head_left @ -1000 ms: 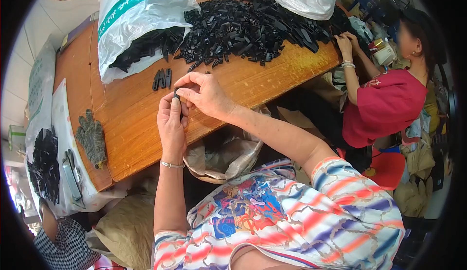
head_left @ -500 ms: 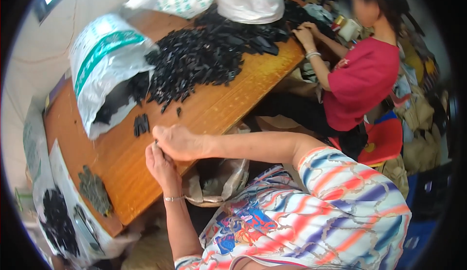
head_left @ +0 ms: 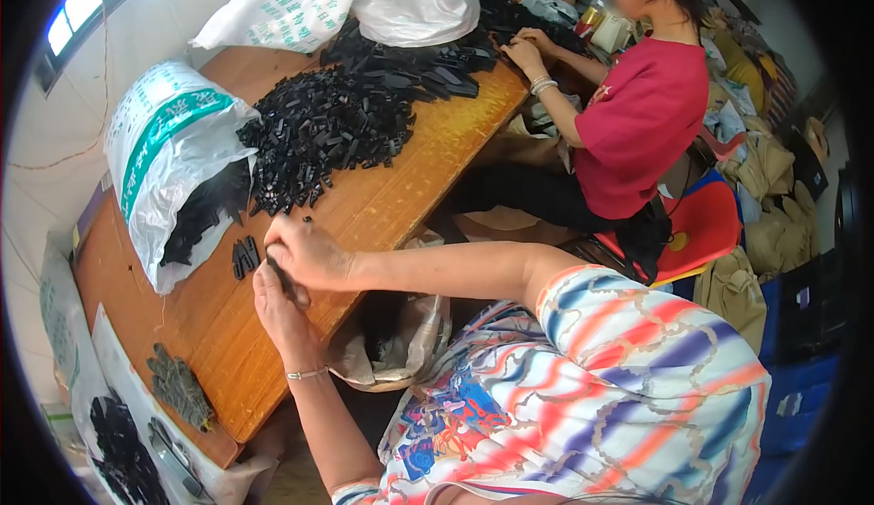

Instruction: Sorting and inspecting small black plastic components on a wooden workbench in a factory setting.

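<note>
My left hand [head_left: 286, 312] and my right hand [head_left: 311, 254] meet over the front edge of the wooden table. Both are closed around a small dark piece [head_left: 278, 274], mostly covered by my fingers. It resembles the black plastic pieces on the table, but its exact kind does not show. Just beyond my hands lies a short row of slim black pieces [head_left: 244, 257]. Farther back spreads a large heap of small black plastic pieces [head_left: 332, 127]. A white woven sack with a green band [head_left: 173, 155] lies at the left, its mouth open with black pieces inside.
Across the table's far right end, a co-worker in a red shirt [head_left: 642, 127] handles black pieces. More white sacks [head_left: 419, 9] stand at the back. A grey glove [head_left: 180, 387] lies near the left corner. Below the table edge hangs an open bag [head_left: 401, 346].
The view has shifted, so the table contents appear farther left. My hands stay together, and more of the dark piece shows between my fingers now.
</note>
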A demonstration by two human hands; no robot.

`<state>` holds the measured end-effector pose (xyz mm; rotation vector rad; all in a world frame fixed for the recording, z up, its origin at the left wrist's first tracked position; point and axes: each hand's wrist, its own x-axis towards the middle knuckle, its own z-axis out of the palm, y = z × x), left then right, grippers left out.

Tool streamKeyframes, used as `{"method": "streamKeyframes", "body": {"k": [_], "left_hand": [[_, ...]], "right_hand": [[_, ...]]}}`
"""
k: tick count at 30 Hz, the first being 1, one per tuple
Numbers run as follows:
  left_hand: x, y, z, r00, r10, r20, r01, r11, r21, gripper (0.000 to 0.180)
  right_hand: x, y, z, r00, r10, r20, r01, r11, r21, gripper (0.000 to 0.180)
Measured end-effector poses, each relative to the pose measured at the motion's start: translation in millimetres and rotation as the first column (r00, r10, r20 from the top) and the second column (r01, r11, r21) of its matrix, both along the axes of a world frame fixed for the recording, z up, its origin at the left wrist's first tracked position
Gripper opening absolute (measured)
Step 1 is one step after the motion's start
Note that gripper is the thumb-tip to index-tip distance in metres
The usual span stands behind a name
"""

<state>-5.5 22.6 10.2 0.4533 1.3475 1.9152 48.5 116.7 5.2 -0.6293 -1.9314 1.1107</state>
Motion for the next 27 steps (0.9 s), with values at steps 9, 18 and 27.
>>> {"method": "streamKeyframes", "body": {"k": [9, 18, 27], "left_hand": [[16, -22, -7, 0.996, -0.092, 0.017, 0.09, 0.993, 0.077, 0.022], [64, -60, -29, 0.938, -0.231, 0.258, 0.201, 0.97, 0.137, 0.033], [59, -86, -93, 0.36, -0.346, -0.866, -0.16, 0.892, -0.423, 0.041]], "right_hand": [[45, 13, 3, 0.869, 0.422, -0.259, -0.424, 0.365, -0.828, 0.02], [84, -28, -16, 0.868, 0.438, -0.233, -0.435, 0.447, -0.782, 0.02], [56, 46, -4, 0.884, 0.312, 0.348, -0.32, 0.947, -0.037, 0.012]]}}
